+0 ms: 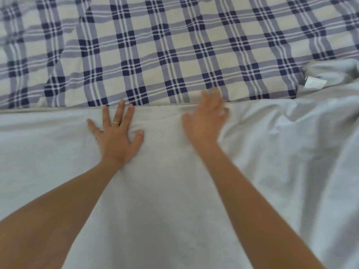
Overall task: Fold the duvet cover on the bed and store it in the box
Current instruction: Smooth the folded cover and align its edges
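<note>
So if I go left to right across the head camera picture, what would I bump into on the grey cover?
Left hand → right hand, blurred → white label on the duvet cover's crumpled corner.

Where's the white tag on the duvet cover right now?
Head view, far right: the white tag sits on the rumpled corner of the grey duvet cover, beside the plaid sheet, up and right of the right hand.

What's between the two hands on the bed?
Only a bare stretch of the grey duvet cover lies between the left hand and right hand, in the head view.
</note>
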Motion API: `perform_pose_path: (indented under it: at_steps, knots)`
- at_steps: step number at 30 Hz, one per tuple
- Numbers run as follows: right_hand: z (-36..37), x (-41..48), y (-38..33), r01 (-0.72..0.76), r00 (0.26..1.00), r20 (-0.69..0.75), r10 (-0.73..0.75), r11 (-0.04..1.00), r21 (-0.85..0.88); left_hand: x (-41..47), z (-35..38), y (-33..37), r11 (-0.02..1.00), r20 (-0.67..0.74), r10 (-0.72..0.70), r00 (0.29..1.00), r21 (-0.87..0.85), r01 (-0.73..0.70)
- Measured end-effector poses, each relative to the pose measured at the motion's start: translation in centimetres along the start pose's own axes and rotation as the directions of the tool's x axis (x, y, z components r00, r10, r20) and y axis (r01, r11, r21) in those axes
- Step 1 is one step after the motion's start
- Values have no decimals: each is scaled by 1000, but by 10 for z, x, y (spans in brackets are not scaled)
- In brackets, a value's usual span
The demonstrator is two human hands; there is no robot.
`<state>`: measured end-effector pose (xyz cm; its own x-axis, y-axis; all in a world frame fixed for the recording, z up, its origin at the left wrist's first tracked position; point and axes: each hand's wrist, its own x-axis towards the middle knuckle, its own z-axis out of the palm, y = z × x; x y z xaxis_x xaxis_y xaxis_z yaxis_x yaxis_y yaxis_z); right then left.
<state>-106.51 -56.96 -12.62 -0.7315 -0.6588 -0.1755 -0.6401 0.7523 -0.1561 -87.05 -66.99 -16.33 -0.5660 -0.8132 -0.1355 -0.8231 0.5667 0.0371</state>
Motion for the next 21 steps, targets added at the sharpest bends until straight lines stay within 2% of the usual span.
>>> perform_pose_path:
  at_steps: [1, 2, 3, 4, 5, 7, 9, 11, 13, 14, 15, 16, 17, 18, 19, 20, 21]
  knots:
    - [9, -19, -24, 189, 982, -37, -188, 982, 26, 1, 0, -2, 1000, -13, 14, 1000, -16, -14]
    - [20, -35, -40, 394, 919, -3, -394, 919, 14, 2, 1, -6, 999, -25, 29, 999, -29, -29]
    - [30, -46, -43, 537, 842, 65, -535, 844, -12, 2, 1, -10, 998, -35, 41, 999, -38, -42]
    - [37, -50, -31, 597, 798, 127, -589, 801, -40, 2, 1, -12, 998, -45, 49, 998, -45, -51]
    - [40, -47, -7, 578, 811, 148, -565, 813, -63, 2, 1, -13, 997, -51, 57, 997, -49, -60]
    - [37, -34, 59, 378, 925, 102, -366, 917, -130, 3, 2, -15, 997, -59, 62, 996, -44, -65]
    - [21, -17, 123, 178, 983, 85, -164, 964, -197, 4, 2, -17, 998, -55, 48, 997, -45, -51]
    - [3, 0, 169, -10, 992, 119, 42, 968, -252, 2, 1, -16, 998, -24, 47, 999, -45, -48]
    - [-13, 10, 183, -233, 957, 110, 269, 936, -263, 1, 0, -13, 998, -5, 40, 999, -41, -40]
    - [-16, 10, 178, -305, 939, 76, 334, 916, -259, 1, 0, -10, 998, 6, 37, 999, -44, -37]
    - [-18, 6, 163, -305, 947, 25, 321, 918, -255, 1, -2, -8, 998, 16, 41, 999, -48, -41]
    - [-16, -2, 141, -216, 976, -34, 214, 947, -236, 2, -4, -6, 998, 22, 45, 999, -47, -44]
    - [-12, -14, 112, -30, 998, -55, 19, 977, -212, 3, -6, -6, 998, 26, 42, 999, -52, -41]
    - [-3, -31, 82, 228, 972, -11, -235, 953, -201, 3, -7, -6, 997, 30, 41, 999, -60, -39]
    - [7, -50, 55, 501, 865, 72, -497, 841, -203, 0, -8, -7, 997, 34, 40, 999, -62, -38]
    - [14, -64, 36, 679, 734, 170, -657, 708, -194, 0, -8, -8, 997, 25, 43, 999, -59, -41]
    - [16, -63, 29, 763, 646, 252, -720, 617, -193, 0, -8, -8, 997, 13, 48, 999, -61, -47]
